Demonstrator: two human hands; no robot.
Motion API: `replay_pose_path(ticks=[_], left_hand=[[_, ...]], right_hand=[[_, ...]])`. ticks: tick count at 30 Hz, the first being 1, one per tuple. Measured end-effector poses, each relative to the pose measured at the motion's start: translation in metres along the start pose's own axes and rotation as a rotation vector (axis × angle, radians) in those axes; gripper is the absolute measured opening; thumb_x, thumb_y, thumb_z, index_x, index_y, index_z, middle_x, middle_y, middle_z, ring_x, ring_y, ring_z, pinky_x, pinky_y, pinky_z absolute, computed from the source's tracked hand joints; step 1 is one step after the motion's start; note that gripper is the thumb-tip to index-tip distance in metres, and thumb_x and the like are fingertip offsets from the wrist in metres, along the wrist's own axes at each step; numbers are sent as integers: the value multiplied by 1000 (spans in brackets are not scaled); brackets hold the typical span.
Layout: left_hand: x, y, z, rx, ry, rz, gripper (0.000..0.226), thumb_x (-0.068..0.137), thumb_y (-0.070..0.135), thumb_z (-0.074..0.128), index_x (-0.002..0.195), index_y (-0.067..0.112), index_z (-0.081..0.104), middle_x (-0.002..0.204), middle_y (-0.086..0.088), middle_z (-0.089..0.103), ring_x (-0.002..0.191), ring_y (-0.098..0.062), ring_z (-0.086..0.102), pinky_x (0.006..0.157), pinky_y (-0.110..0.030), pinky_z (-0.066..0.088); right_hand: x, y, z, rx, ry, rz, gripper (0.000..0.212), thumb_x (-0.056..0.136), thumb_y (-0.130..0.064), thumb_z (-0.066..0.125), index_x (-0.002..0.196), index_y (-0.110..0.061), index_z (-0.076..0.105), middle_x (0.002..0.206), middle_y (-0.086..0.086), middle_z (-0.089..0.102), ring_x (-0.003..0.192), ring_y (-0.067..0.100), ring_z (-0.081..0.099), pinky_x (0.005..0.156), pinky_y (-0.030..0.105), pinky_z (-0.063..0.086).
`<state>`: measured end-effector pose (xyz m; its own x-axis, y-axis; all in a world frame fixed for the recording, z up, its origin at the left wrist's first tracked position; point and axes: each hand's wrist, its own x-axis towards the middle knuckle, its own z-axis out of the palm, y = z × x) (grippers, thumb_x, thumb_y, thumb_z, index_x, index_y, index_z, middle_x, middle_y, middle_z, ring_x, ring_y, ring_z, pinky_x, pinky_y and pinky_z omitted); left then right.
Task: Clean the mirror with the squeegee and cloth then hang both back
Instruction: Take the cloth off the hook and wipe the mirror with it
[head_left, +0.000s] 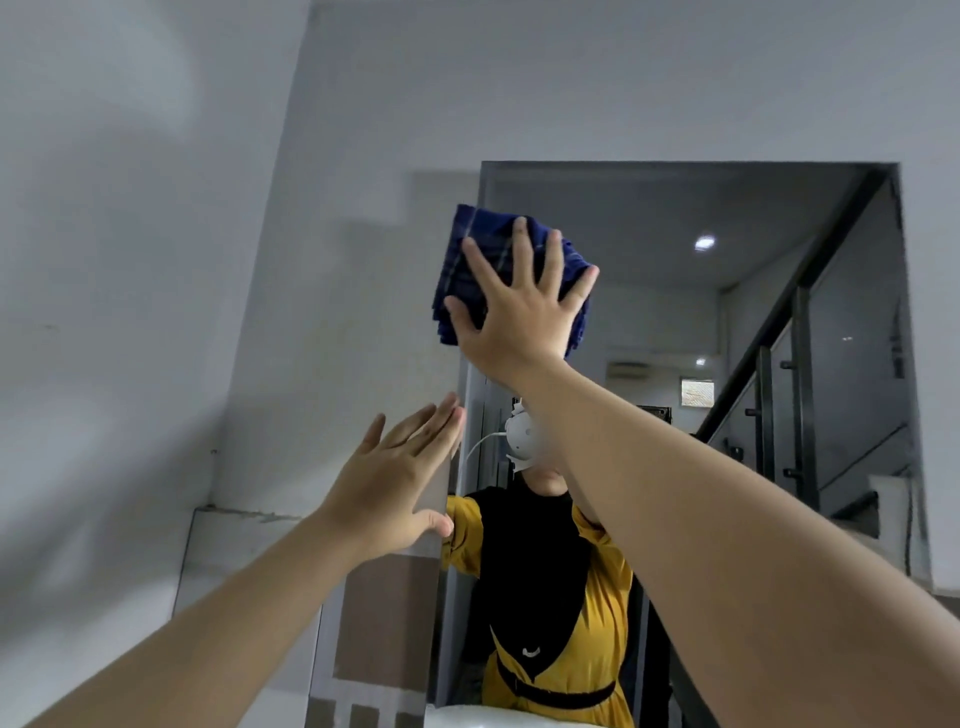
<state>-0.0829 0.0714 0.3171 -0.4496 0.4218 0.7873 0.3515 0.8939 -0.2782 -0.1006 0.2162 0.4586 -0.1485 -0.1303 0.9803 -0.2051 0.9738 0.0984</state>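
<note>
Right hand (519, 312) is up high, fingers spread wide and flat, pressing a folded dark blue cloth (483, 265) against the upper left corner of the mirror (675, 218). Left hand (395, 483) is lower, at the mirror's left edge, fingers straight and loose, gripping nothing, thumb touching the edge. The glass reflects a person in a yellow top with a black drape, plus a dark stair railing (800, 332) and a ceiling light (705, 242). White wall (156, 260) fills the left side.
</note>
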Motion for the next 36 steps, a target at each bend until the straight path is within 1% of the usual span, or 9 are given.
replay_pose_path(ticks=[7, 10, 12, 15, 19, 22, 26, 33, 36], left_hand=[[-4, 1, -1, 19, 5, -5, 111, 69, 55, 68, 145, 26, -7, 153, 10, -10, 139, -11, -4, 110, -43, 0], [-8, 6, 4, 14, -16, -18, 107, 74, 51, 66, 144, 29, -13, 154, 10, -14, 141, -11, -6, 112, -48, 3], [-12, 10, 5, 36, -27, -21, 111, 71, 56, 65, 145, 26, -12, 155, 5, -9, 142, -15, 1, 110, -52, 10], [-13, 20, 7, 44, -59, -56, 118, 61, 72, 56, 146, 21, -9, 156, 0, -3, 142, -19, 9, 106, -53, 14], [-11, 34, 6, 41, -67, -119, 123, 59, 74, 46, 136, 23, -35, 148, 5, -33, 140, -13, -16, 112, -47, -3], [-11, 43, 2, 68, -72, -168, 124, 66, 68, 56, 135, 14, -33, 147, 4, -35, 140, -13, -19, 111, -42, -8], [-12, 51, 0, 109, -75, -213, 124, 69, 61, 64, 138, 14, -28, 149, 2, -31, 141, -15, -16, 110, -44, -8], [-16, 64, 1, 143, -88, -278, 115, 73, 55, 63, 135, 18, -27, 151, 3, -26, 143, -16, -10, 113, -50, 0], [-15, 66, 0, 164, -105, -294, 115, 74, 56, 62, 135, 18, -28, 151, 3, -26, 143, -16, -10, 113, -50, 1]], right_hand=[[-13, 30, -5, -85, -23, -252, 62, 87, -68, 33, 145, -49, 22, 162, 3, 13, 147, 35, 2, 110, 68, -4], [-26, 61, -14, -108, -15, -268, 62, 86, -67, 34, 145, -49, 23, 161, 2, 15, 147, 34, 5, 110, 67, -1], [-36, 85, -21, -116, -7, -236, 62, 86, -67, 36, 145, -49, 24, 161, 1, 17, 147, 34, 6, 110, 67, 0], [-47, 123, -34, -142, 3, -180, 61, 86, -67, 37, 144, -50, 26, 160, 1, 18, 147, 34, 8, 110, 68, 3], [-61, 172, -52, -157, 11, -74, 62, 86, -69, 36, 143, -52, 23, 161, -1, 16, 147, 33, 7, 110, 68, 4], [-73, 208, -63, -150, 24, 8, 62, 86, -69, 33, 144, -52, 21, 161, 0, 16, 147, 33, 7, 110, 68, 4], [-92, 246, -74, -122, 54, 163, 62, 85, -68, 33, 144, -51, 21, 161, 2, 17, 147, 33, 7, 111, 67, 5], [-119, 243, -69, 14, 136, 541, 61, 88, -65, 34, 144, -50, 19, 162, 2, 9, 147, 34, 3, 110, 69, 1], [-124, 224, -63, 53, 142, 626, 62, 88, -64, 33, 146, -47, 19, 162, 3, 5, 147, 35, 0, 109, 71, -1]])
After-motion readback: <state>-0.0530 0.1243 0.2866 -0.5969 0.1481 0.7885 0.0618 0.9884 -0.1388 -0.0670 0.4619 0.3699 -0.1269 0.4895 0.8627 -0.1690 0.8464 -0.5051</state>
